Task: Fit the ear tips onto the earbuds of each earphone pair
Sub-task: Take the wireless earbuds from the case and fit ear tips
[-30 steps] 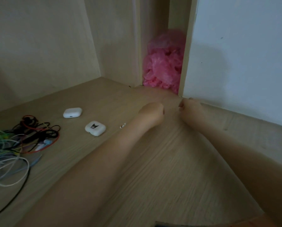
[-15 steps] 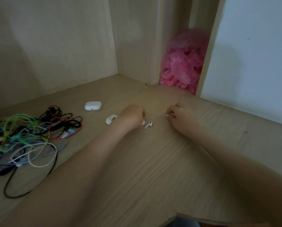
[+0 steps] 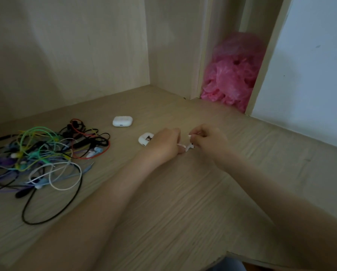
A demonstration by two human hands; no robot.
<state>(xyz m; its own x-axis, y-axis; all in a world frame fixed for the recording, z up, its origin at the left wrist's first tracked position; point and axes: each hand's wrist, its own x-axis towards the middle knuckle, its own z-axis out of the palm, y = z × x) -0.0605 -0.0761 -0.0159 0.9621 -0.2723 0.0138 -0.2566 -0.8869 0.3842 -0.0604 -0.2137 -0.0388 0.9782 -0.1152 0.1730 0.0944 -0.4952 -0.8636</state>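
A white wireless earbud (image 3: 190,146) hangs just above the wooden surface (image 3: 183,192), between my two hands. My left hand (image 3: 166,144) has its fingers curled and grips the earbud at their tips. Close on the right, my right hand (image 3: 209,141) pinches a small white ear tip (image 3: 189,136) between thumb and finger, a little above the earbud. A white charging case with a cartoon sticker (image 3: 144,139) lies behind my left hand, partly hidden by it. A plain white case (image 3: 122,121) lies farther back.
A tangle of coloured wired earphones (image 3: 42,153) spreads over the left of the surface. Wooden panels close the back and left. A pink plastic bag (image 3: 232,75) fills the gap at the back right, beside a white wall (image 3: 310,75). The surface's front edge (image 3: 242,258) is at the bottom right.
The earbud lay on the surface between my hands half a second ago; now my left hand holds it up. My hands have come closer together, and the view has swung left.
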